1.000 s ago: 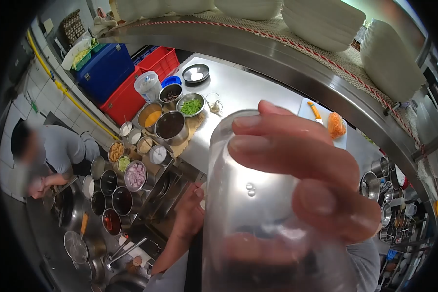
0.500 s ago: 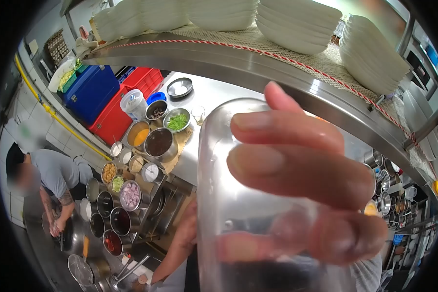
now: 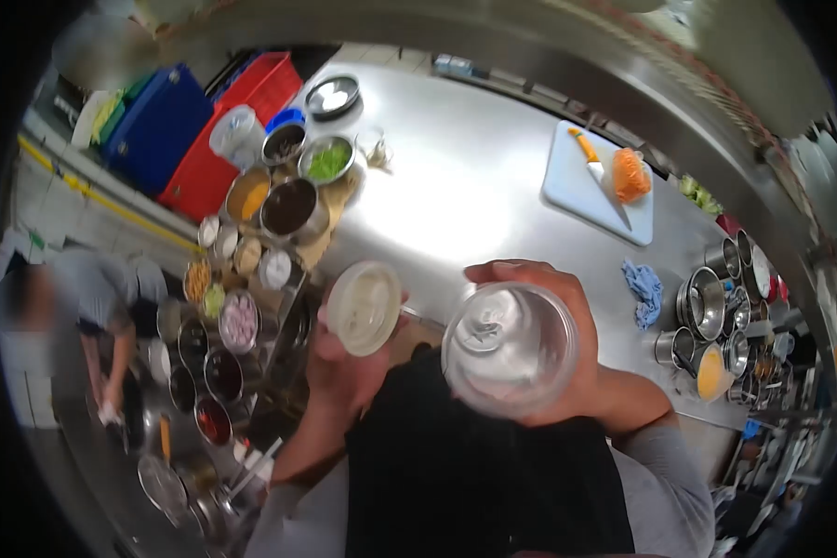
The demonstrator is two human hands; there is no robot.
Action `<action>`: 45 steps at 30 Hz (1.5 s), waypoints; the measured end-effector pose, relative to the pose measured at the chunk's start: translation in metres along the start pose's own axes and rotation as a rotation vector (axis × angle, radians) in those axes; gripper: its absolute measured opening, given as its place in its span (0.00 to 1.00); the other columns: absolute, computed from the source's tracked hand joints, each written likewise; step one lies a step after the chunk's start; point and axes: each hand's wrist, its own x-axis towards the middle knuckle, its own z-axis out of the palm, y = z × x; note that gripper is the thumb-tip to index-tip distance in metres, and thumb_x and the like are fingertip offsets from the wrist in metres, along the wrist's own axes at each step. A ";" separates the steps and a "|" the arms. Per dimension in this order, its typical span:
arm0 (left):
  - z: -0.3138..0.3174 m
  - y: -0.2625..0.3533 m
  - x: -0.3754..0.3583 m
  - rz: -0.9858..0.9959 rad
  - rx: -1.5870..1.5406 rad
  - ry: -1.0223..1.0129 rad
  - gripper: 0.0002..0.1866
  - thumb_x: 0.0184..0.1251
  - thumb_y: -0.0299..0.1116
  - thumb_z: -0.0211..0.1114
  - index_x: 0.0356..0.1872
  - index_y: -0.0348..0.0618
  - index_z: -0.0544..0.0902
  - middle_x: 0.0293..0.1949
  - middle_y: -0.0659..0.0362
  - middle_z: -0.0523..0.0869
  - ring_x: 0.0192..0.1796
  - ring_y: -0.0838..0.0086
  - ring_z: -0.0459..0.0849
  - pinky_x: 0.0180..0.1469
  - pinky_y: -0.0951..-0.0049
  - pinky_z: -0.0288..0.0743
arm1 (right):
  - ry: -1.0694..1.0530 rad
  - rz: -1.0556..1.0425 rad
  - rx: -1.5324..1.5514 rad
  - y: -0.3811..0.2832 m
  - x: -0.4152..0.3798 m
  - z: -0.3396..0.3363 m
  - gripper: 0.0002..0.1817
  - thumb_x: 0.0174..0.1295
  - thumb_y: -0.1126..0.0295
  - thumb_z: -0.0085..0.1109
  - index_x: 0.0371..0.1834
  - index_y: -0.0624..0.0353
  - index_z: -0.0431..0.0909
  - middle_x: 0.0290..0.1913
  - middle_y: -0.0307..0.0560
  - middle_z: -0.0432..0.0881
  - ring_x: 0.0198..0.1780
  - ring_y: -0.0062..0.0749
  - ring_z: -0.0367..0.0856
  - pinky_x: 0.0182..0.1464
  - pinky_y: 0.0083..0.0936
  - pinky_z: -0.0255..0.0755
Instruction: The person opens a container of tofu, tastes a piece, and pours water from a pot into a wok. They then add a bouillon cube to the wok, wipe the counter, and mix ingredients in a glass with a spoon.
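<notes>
In the middle, my right hand (image 3: pixel 572 316) is wrapped round a clear plastic container (image 3: pixel 510 349), whose round open mouth faces the camera. To its left, my left hand (image 3: pixel 344 367) holds a round translucent lid (image 3: pixel 365 308), with its fingers mostly behind it. The lid and the container are apart, both in front of my black apron (image 3: pixel 484 474). Beyond them lies the steel counter (image 3: pixel 418 270).
A cutting board (image 3: pixel 567 177) bears a knife (image 3: pixel 597 170) and an orange item (image 3: pixel 631 177). A blue cloth (image 3: pixel 643 293) lies nearer. Steel bowls (image 3: pixel 707 302) stand right; ingredient pots (image 3: pixel 289 209) stand left. A co-worker (image 3: pixel 93 298) bends over a wok at far left.
The container has moved down and away from the camera, and its mouth now shows. My left hand has come up into view with the lid. The view has tilted down.
</notes>
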 end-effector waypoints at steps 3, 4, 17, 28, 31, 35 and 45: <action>0.040 0.013 0.003 0.018 0.327 -0.082 0.61 0.48 0.66 0.84 0.75 0.36 0.67 0.65 0.51 0.80 0.68 0.62 0.80 0.69 0.60 0.76 | 0.098 0.220 -0.138 0.029 -0.035 0.020 0.47 0.46 0.66 0.89 0.68 0.64 0.68 0.62 0.58 0.81 0.59 0.43 0.86 0.63 0.36 0.78; 0.041 0.012 0.007 0.098 0.495 -0.267 0.52 0.60 0.60 0.80 0.75 0.36 0.66 0.66 0.48 0.78 0.69 0.59 0.79 0.71 0.56 0.74 | 0.102 0.277 -0.097 0.035 -0.043 0.024 0.48 0.46 0.67 0.89 0.69 0.65 0.67 0.63 0.57 0.80 0.61 0.41 0.85 0.64 0.36 0.78; 0.045 -0.021 0.008 0.337 1.190 -0.526 0.44 0.53 0.31 0.80 0.73 0.41 0.68 0.68 0.41 0.68 0.69 0.40 0.70 0.71 0.42 0.67 | 0.313 0.593 0.110 0.069 -0.093 0.053 0.50 0.51 0.63 0.82 0.74 0.63 0.59 0.68 0.53 0.73 0.69 0.37 0.75 0.69 0.36 0.70; -0.029 0.028 0.024 0.285 0.793 -0.643 0.53 0.47 0.35 0.87 0.78 0.52 0.68 0.79 0.47 0.61 0.83 0.49 0.60 0.79 0.50 0.64 | -0.092 0.444 -0.175 0.058 -0.062 0.079 0.49 0.49 0.60 0.85 0.72 0.61 0.64 0.67 0.52 0.75 0.65 0.39 0.77 0.68 0.37 0.71; -0.065 0.049 0.037 0.429 0.906 -0.525 0.44 0.55 0.34 0.82 0.75 0.48 0.72 0.75 0.45 0.69 0.80 0.51 0.66 0.79 0.55 0.64 | -0.093 0.484 -0.160 0.049 -0.043 0.097 0.48 0.48 0.61 0.86 0.70 0.61 0.66 0.64 0.51 0.77 0.63 0.38 0.77 0.66 0.37 0.72; -0.043 0.054 0.007 0.352 0.556 -0.551 0.56 0.54 0.45 0.86 0.81 0.41 0.63 0.78 0.43 0.65 0.81 0.49 0.63 0.81 0.53 0.58 | 0.037 0.590 -0.140 0.052 -0.047 0.115 0.47 0.48 0.64 0.86 0.70 0.62 0.66 0.63 0.49 0.77 0.63 0.38 0.77 0.66 0.37 0.73; -0.030 0.071 0.024 0.358 0.951 -0.224 0.45 0.56 0.39 0.82 0.72 0.35 0.70 0.70 0.42 0.75 0.74 0.52 0.73 0.77 0.58 0.65 | 0.246 0.568 -0.094 0.067 -0.053 0.117 0.43 0.53 0.63 0.84 0.70 0.62 0.69 0.65 0.50 0.78 0.66 0.38 0.77 0.67 0.37 0.72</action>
